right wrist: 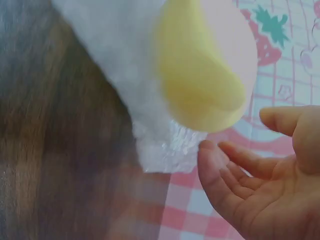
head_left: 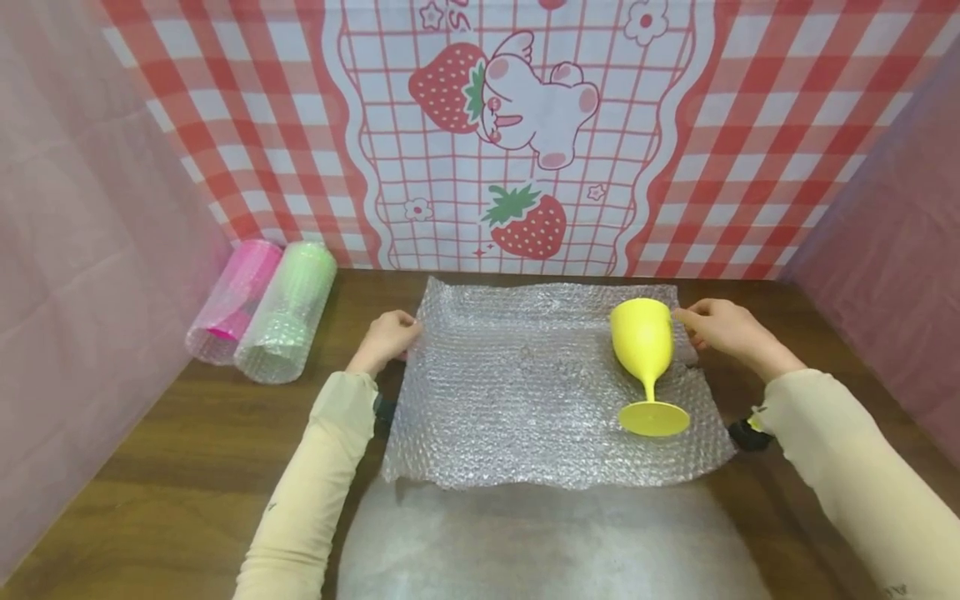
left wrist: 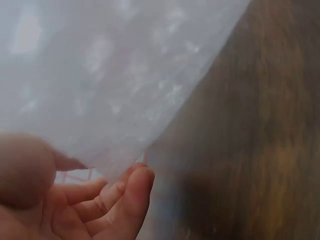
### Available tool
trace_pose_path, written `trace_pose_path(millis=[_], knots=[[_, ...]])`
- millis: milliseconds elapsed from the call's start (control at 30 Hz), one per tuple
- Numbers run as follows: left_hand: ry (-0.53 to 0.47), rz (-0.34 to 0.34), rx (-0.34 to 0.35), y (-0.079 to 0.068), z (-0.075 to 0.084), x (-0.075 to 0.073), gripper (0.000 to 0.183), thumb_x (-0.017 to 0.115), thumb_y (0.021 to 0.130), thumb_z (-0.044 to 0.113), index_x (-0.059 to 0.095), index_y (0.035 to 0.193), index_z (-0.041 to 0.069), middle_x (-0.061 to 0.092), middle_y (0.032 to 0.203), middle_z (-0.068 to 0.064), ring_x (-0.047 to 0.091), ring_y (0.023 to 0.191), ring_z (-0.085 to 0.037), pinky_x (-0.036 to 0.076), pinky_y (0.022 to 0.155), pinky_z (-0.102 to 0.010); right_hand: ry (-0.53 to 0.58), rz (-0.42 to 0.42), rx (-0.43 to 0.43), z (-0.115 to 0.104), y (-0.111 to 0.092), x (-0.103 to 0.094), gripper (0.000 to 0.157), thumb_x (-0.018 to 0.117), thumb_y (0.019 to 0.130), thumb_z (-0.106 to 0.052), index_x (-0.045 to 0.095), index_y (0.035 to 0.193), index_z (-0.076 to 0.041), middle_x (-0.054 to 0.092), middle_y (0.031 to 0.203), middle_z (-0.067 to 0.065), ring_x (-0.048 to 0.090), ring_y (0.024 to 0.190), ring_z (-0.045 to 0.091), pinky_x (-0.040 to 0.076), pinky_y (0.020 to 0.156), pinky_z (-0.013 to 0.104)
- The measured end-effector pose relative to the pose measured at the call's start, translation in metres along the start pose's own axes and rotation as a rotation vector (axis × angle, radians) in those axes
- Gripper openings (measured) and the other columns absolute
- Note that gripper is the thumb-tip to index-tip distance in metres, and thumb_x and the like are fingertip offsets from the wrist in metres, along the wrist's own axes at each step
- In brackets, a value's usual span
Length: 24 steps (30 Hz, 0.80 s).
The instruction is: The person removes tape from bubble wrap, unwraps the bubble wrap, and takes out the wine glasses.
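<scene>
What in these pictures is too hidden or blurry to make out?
- Head view: the far side of the yellow goblet bowl faces away, so whether the right hand touches it is unclear.
- Head view: the contents of the pink roll and green roll are veiled by bubble wrap.
- Left wrist view: the bubble wrap sheet is blurred; the left hand is cut off by the frame edge.
- Right wrist view: the goblet's stem and foot are out of frame.

open right hand (right wrist: pixel 265 175) beside yellow goblet (right wrist: pixel 197 75).
</scene>
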<state>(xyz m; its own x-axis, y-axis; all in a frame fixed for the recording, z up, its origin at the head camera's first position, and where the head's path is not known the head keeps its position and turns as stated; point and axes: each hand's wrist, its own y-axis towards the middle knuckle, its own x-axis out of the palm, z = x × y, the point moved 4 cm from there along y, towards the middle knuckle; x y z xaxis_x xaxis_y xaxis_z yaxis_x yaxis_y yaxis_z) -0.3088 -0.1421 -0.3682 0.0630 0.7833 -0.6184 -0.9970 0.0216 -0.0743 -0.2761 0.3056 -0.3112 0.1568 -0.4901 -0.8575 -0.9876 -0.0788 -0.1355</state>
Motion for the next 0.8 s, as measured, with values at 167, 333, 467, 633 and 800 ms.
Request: trace_pose_path(millis=[167,333,467,633,800], knots=[[-0.066,-0.029,-0.003,-0.001,-0.001,-0.001,0.033,0.051,0.087,0.017,0.055,0.109,-0.006,0.058,0.100,-0.020,0.057,0.067,-0.014,0.055,0.063,-0.029,0.021,-0.052,0.033,-0.013,-0.006,0.003,0.089,0.037,0.086,-0.062,0.029,0.129,0.015,0.047,0.116,0.033,0.060,0.088,0.031,0.051,0.075,0.044],[-0.065,-0.023,-0.001,-0.001,-0.002,0.000,0.032,0.051,0.086,0.016,0.056,0.108,-0.006,0.058,0.101,-0.020,0.056,0.067,-0.014,0.055,0.061,-0.027,0.022,-0.063,0.082,-0.023,-0.006,0.009,0.103,0.039,0.082,-0.068,0.013,0.134,0.018,0.030,0.128,0.040,0.056,0.096,0.037,0.050,0.078,0.046],[-0.056,-0.016,0.010,-0.001,-0.003,0.002,0.031,0.051,0.086,0.016,0.056,0.107,-0.006,0.059,0.102,-0.021,0.057,0.068,-0.016,0.055,0.060,-0.028,0.022,-0.033,0.101,-0.029,-0.003,0.017,0.108,0.040,0.080,-0.069,0.008,0.136,0.017,0.021,0.133,0.042,0.043,0.109,0.044,0.048,0.080,0.048],[-0.061,-0.022,0.010,0.000,-0.005,0.002,0.031,0.051,0.086,0.015,0.056,0.108,-0.007,0.059,0.101,-0.020,0.057,0.069,-0.016,0.055,0.062,-0.030,0.040,0.042,0.075,-0.034,0.000,0.025,0.107,0.046,0.079,-0.067,0.008,0.139,0.012,0.018,0.133,0.039,0.034,0.112,0.045,0.044,0.083,0.053],[-0.066,-0.009,0.009,0.000,-0.004,0.002,0.030,0.052,0.085,0.015,0.057,0.106,-0.006,0.059,0.099,-0.020,0.056,0.066,-0.014,0.055,0.060,-0.028,0.033,0.072,0.062,-0.038,0.001,0.029,0.103,0.051,0.078,-0.065,0.012,0.140,0.008,0.026,0.126,0.036,0.040,0.100,0.040,0.047,0.072,0.043]])
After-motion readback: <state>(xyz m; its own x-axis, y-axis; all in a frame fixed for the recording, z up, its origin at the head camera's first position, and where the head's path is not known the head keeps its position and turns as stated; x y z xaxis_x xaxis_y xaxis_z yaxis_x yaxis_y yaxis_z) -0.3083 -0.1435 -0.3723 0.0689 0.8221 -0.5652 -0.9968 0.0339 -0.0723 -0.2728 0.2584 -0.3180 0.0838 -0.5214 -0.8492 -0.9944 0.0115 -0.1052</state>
